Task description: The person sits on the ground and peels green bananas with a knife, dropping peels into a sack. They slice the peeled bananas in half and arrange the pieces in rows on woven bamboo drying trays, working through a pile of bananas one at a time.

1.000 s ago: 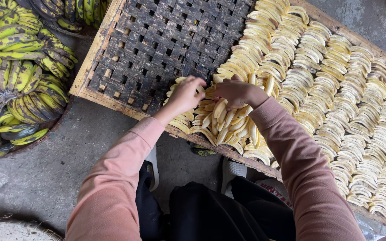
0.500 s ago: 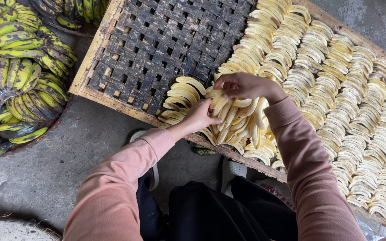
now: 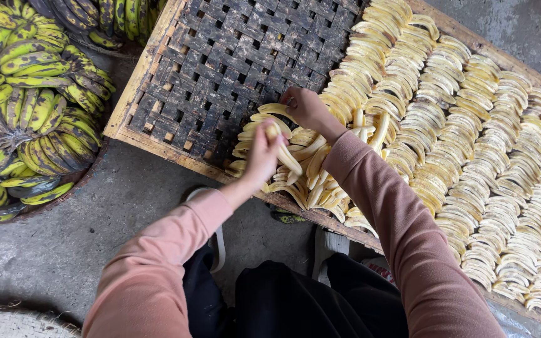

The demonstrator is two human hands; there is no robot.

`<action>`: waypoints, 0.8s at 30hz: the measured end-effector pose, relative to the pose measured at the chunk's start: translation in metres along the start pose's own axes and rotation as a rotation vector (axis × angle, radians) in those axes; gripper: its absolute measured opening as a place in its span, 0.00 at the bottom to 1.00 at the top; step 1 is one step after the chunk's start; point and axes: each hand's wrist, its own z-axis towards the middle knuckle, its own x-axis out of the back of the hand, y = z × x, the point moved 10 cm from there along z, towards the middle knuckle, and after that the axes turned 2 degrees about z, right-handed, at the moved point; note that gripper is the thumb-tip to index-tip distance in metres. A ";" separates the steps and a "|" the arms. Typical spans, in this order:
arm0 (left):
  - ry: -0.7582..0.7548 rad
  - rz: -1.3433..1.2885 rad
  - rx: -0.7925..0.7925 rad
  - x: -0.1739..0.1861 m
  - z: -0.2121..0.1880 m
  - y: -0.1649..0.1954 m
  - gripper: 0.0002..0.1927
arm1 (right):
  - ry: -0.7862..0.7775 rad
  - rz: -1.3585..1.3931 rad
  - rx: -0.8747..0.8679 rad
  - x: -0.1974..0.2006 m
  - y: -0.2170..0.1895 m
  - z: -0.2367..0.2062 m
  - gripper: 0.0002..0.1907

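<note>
Head view looks straight down, and I see my left hand [image 3: 264, 152] closed around a peeled banana slice [image 3: 281, 150], fingers curled snugly on it, lifted just above the loose heap of slices [image 3: 311, 178] at the near edge of the tray [image 3: 220, 69]. My right hand [image 3: 307, 107] sits a little farther in, at the top of that same heap; its fingers are bent down onto the slices, touching them, though I cannot tell whether they actually pinch one. Both arms wear pink sleeves [image 3: 408, 238]. The tray is a dark woven lattice set in a pale wooden frame [image 3: 136, 84], lying on a grey concrete floor [image 3: 89, 238]. Its left part is bare weave, while the right part is covered by neat overlapping rows of slices [image 3: 489, 144] running across it diagonally. To the left of the tray, well apart from my hands, bunches of green and yellow bananas [image 3: 26, 106] with black marks lie stacked together. At the lower left corner of the view the rim of a woven basket [image 3: 14, 320] shows, and dark trousers [image 3: 302, 307] fill the bottom middle.
</note>
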 end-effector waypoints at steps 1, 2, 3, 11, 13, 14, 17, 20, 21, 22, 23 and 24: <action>0.030 -0.207 0.083 0.016 0.007 -0.001 0.17 | 0.002 -0.033 0.013 -0.001 -0.002 -0.002 0.10; 0.062 -0.415 0.165 0.032 0.014 0.000 0.15 | 0.014 -0.079 0.036 -0.001 -0.008 -0.005 0.10; 0.130 -0.532 0.216 0.049 0.020 0.003 0.17 | 0.024 -0.124 0.061 -0.001 -0.014 -0.007 0.10; 0.086 -0.234 0.349 0.072 0.058 0.038 0.27 | -0.059 0.202 0.053 0.007 -0.053 -0.004 0.13; -0.055 0.021 0.254 0.057 0.067 0.048 0.26 | -0.147 0.620 -0.030 0.003 -0.056 0.001 0.18; -0.072 0.096 0.172 0.052 0.071 0.057 0.25 | -0.149 0.586 -0.017 0.005 -0.059 0.004 0.15; -0.042 0.377 0.028 0.047 0.083 0.077 0.19 | -0.129 0.591 0.011 0.007 -0.059 0.015 0.10; 0.153 0.534 0.082 0.063 0.093 0.087 0.13 | -0.025 0.725 0.003 0.016 -0.043 0.019 0.09; 0.222 0.444 0.096 0.072 0.096 0.090 0.12 | 0.030 0.725 -0.001 0.021 -0.036 0.018 0.10; 0.288 0.352 0.112 0.080 0.097 0.091 0.12 | 0.086 0.725 -0.009 0.026 -0.029 0.017 0.11; 0.316 0.248 0.125 0.085 0.099 0.091 0.12 | 0.087 0.562 -0.043 0.026 -0.023 0.015 0.10; 0.342 0.145 0.136 0.090 0.100 0.090 0.13 | 0.090 0.398 -0.077 0.027 -0.017 0.012 0.11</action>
